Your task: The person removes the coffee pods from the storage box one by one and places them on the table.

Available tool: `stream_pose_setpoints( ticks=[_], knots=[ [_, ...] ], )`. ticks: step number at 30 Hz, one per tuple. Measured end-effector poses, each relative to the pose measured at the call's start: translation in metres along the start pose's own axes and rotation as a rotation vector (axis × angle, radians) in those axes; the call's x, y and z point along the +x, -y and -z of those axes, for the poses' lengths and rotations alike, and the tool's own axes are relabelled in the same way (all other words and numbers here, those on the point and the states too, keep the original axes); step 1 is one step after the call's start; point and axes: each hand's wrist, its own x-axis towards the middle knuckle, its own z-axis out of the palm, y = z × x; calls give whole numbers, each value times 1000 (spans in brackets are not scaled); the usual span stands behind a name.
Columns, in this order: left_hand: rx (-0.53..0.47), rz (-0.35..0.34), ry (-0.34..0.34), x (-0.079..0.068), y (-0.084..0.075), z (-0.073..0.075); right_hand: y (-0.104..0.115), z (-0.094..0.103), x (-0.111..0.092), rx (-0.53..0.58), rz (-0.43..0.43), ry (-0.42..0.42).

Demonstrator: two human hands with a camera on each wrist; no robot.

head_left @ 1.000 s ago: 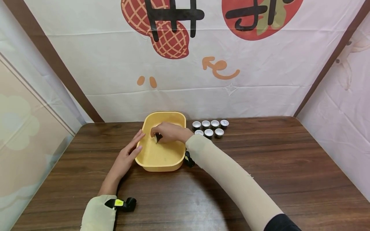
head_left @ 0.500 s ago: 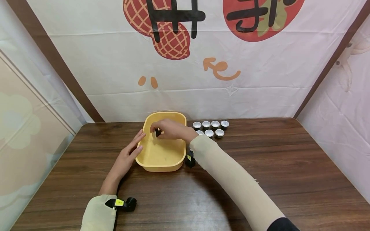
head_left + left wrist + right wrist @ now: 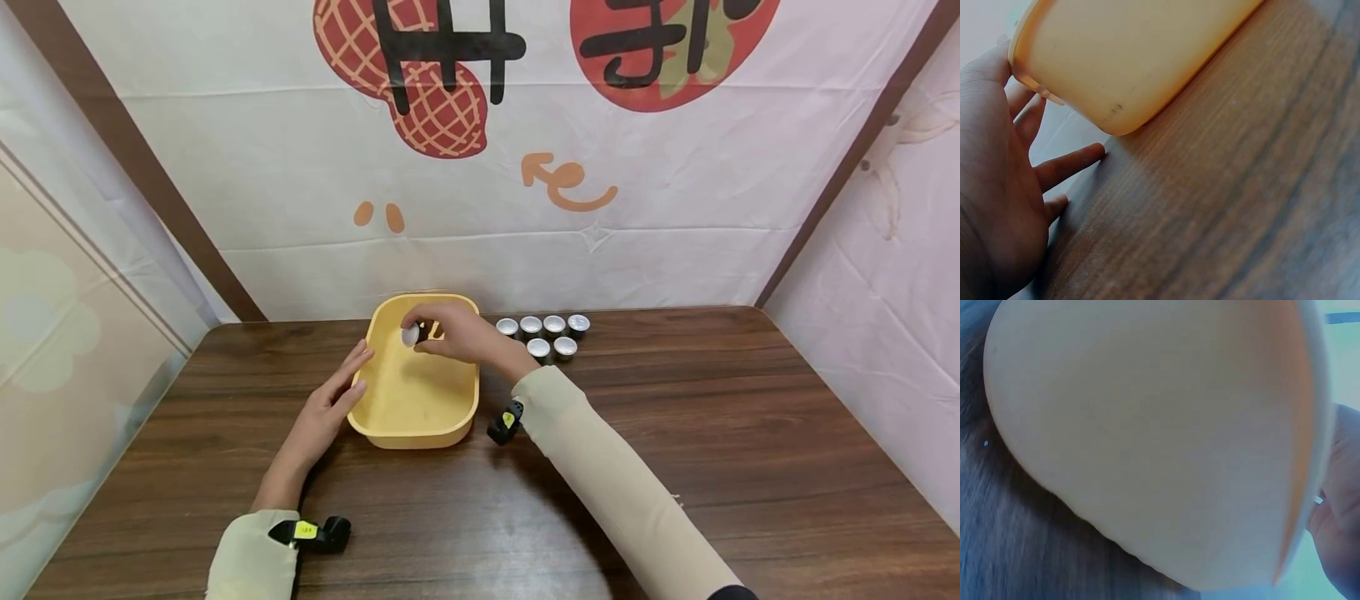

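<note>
My right hand (image 3: 465,333) pinches a small dark coffee capsule (image 3: 410,335) with a silver foil lid, between thumb and fingers. The capsule is tilted, its lid turned left, above the inside of a yellow plastic tub (image 3: 420,408). On the tub's left rim rests my left hand (image 3: 318,421), fingers extended and holding no capsule. In the left wrist view, part of the left hand (image 3: 1004,169) touches the rim, while other fingers stretch below it near the tabletop. The tub's wall (image 3: 1147,444) hides most of the right hand in the right wrist view.
Several more foil-lidded capsules (image 3: 553,325) stand upright in two rows right of the tub, partly behind the right wrist. A dark wood-grain table (image 3: 675,400) carries everything. A printed cloth wall (image 3: 450,250) rises directly behind the tub.
My right hand has lifted slightly and shifted right with the capsule, whose silver lid now shows more. One standing capsule has become hidden behind the wrist. The left hand has stayed on the rim.
</note>
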Motion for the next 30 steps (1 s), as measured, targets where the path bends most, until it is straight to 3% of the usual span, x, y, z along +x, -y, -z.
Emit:
stream_pose_setpoints(
  ticks=[6,18,26,30],
  knots=[
    [9,12,-4,-1,0,0,-2,9,-14,37,3,-113],
    [-1,9,-2,-1,5,1,-22,24,-51,75,-53,-256],
    [10,12,-1,-1,0,-1,-37,34,-81,123,-106,-377],
    [-4,12,5,-3,-12,-1,-41,41,-94,134,-150,-436]
  ],
)
